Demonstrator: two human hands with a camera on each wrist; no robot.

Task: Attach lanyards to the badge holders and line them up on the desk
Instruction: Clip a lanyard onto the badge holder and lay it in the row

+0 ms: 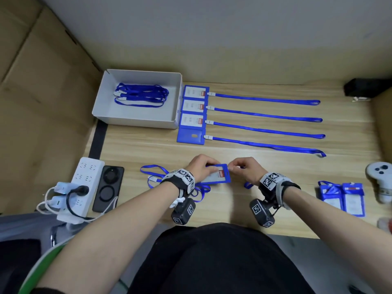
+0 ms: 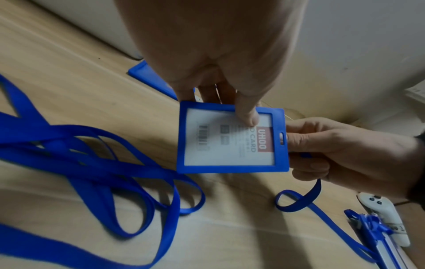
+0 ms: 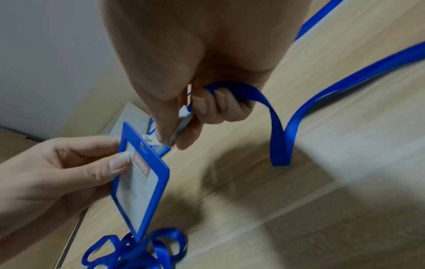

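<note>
Left hand, right hand pinching, seemingly raised.

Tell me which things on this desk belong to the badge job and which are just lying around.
Part of the job:
- badge holder held by the left hand
- lanyard clip pinched by the right hand
- four finished badges
- white box of lanyards
- spare holders

Lying about:
- power strip
- white controller
- black device

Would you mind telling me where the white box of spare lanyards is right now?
In the head view, the white box sits at the desk's far left, directly left of the row of finished badge holders and beyond the power strip.
</note>
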